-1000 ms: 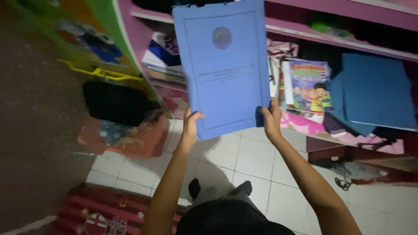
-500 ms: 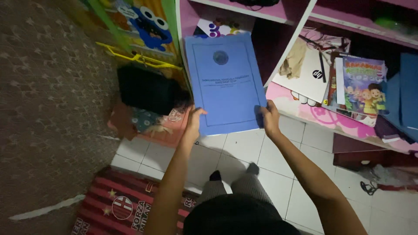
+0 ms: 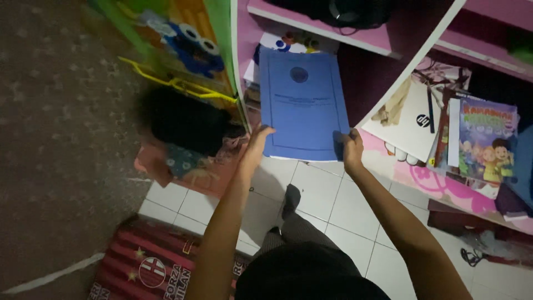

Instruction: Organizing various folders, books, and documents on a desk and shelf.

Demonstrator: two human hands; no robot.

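- White floor tiles [image 3: 327, 194] run under you in a dim room, with a patterned brown carpet [image 3: 61, 139] off to your left.
- Nearest you, at the bottom left, a red striped mat with stars and a round crest [image 3: 150, 264] lies partly on the tiles and partly against the carpet.
- Your dark-trousered legs [image 3: 288, 222] reach forward over the tiles, between your two arms.
- Your left hand [image 3: 256, 145] is closed on the lower left corner of a flat blue paper folder with a round emblem near its top [image 3: 302, 105].
- Your right hand [image 3: 352, 149] pinches the folder's lower right corner, thumb on the front face.
- You hold the folder upright in front of the left compartment of a pink shelf unit [image 3: 333, 33], its lower edge just above the tiles and its top over the papers stacked inside.
- Left of the folder, a blurred black bag [image 3: 186, 122] sits on an orange patterned cloth [image 3: 189, 164] beside the shelf.
- Behind the bag, a green and orange panel with a blue cartoon figure [image 3: 191, 44] stands with a yellow plastic hanger [image 3: 177, 83] across it.
- Right of the folder, a white flat box [image 3: 411, 125] leans in the next compartment.
- Further right, a colourful children's book with cartoon figures on its cover [image 3: 486, 139] lies on a pink printed surface [image 3: 438, 183].
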